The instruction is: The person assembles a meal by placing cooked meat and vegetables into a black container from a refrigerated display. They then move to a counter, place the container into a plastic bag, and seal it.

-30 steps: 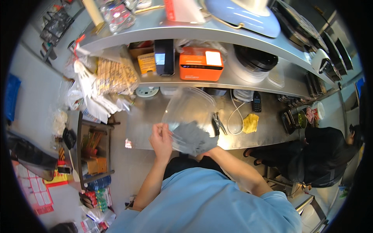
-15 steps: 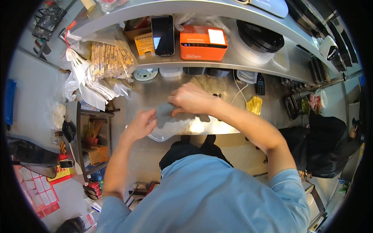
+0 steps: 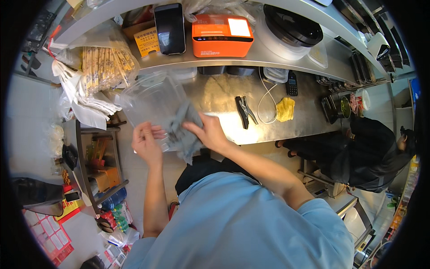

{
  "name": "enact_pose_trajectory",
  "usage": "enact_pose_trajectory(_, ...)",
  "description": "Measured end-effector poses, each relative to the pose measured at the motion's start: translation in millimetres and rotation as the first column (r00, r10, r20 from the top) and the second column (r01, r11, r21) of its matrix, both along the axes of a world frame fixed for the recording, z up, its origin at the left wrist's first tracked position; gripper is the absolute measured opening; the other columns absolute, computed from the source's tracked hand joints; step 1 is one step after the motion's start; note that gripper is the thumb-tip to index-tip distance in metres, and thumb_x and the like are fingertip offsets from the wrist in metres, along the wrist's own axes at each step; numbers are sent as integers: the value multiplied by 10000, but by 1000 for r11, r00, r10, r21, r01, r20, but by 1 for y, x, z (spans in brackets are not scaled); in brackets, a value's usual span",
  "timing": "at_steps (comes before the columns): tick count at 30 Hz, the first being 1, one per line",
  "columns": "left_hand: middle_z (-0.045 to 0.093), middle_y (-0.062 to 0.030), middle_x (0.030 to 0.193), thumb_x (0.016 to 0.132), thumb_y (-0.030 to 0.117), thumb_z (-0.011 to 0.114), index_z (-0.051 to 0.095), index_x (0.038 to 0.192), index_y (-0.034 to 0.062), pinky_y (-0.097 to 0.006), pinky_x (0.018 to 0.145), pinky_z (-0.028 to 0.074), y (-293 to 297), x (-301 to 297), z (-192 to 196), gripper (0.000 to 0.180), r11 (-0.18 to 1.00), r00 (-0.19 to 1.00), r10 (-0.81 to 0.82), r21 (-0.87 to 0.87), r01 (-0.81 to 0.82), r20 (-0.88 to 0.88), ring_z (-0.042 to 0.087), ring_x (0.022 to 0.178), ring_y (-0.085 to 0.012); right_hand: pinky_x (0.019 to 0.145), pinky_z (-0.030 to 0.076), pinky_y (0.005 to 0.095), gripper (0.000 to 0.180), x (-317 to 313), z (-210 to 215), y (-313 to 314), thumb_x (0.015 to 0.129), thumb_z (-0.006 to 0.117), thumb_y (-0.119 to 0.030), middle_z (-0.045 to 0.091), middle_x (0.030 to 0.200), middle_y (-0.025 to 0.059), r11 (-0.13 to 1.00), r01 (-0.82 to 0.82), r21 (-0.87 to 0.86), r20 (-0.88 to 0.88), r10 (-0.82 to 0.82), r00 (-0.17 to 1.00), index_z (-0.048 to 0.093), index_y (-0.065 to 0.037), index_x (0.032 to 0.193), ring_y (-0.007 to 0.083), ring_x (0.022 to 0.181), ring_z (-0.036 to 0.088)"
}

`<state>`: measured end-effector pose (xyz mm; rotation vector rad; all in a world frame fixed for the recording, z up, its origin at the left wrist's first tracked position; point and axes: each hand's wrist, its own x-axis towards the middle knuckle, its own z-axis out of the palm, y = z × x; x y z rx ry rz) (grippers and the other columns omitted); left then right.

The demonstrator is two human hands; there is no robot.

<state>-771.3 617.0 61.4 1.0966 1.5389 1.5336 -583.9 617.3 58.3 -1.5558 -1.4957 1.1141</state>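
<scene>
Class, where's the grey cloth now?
In the head view, the grey cloth is left of centre, in the right hand, overlapping the clear container.

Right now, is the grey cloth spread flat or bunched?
Bunched: the cloth shows creased, uneven folds, gathered at the right hand.

So we've got a blue-grey cloth (image 3: 181, 140) mid-frame, a colourless see-through tub (image 3: 156, 95) just left of centre, and a light blue shirt (image 3: 242, 219) below. Up top we see a bright orange box (image 3: 221, 45) with a white patch, a black phone (image 3: 170, 29) and a yellow carton (image 3: 147, 41) with dark print. Right of centre, a yellow rag (image 3: 285, 110).
</scene>
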Motion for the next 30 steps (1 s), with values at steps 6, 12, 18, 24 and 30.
enact_pose_trajectory(6,641,-104,723,1025,204,504,567,949,2,-256,504,514,-43,-102,-43,225,970,984,161,-171,-171,-73,614,579,-138,892,472,461,566,84,-169,-104,887,619,-114,458,1229,304,960,281,-6,530,-235,815,400,60,1379,465,1065,529)
enact_pose_trajectory(12,637,-122,719,1025,218,498,546,910,5,-279,468,526,-123,-109,-68,247,888,985,173,-434,-150,13,619,551,-168,936,439,489,728,-50,-237,-61,796,640,-77,405,1228,316,956,179,-234,174,-140,975,303,61,1427,485,1108,453)
enact_pose_trajectory(18,638,-146,730,1030,208,486,546,987,-12,-280,450,532,-125,-90,-50,232,878,987,154,-465,-113,50,633,553,-192,855,503,480,419,-206,-274,23,781,625,-71,494,1151,277,843,-530,96,173,510,843,529,-9,1184,457,929,592)
enact_pose_trajectory(24,642,-130,744,1030,223,487,541,1101,7,-276,430,518,-199,-146,-72,234,759,912,402,-586,-284,78,642,547,-191,846,522,494,341,-65,-262,23,794,579,-79,566,1084,271,964,-257,71,340,219,915,585,-37,1132,444,959,610)
enact_pose_trajectory(30,652,-137,730,1030,253,483,543,1095,18,-295,455,537,-198,-142,-86,251,802,894,401,-547,-239,198,651,557,-210,725,512,481,346,-163,-314,125,758,588,-146,587,964,204,976,-189,111,613,82,786,597,-65,1094,388,826,598)
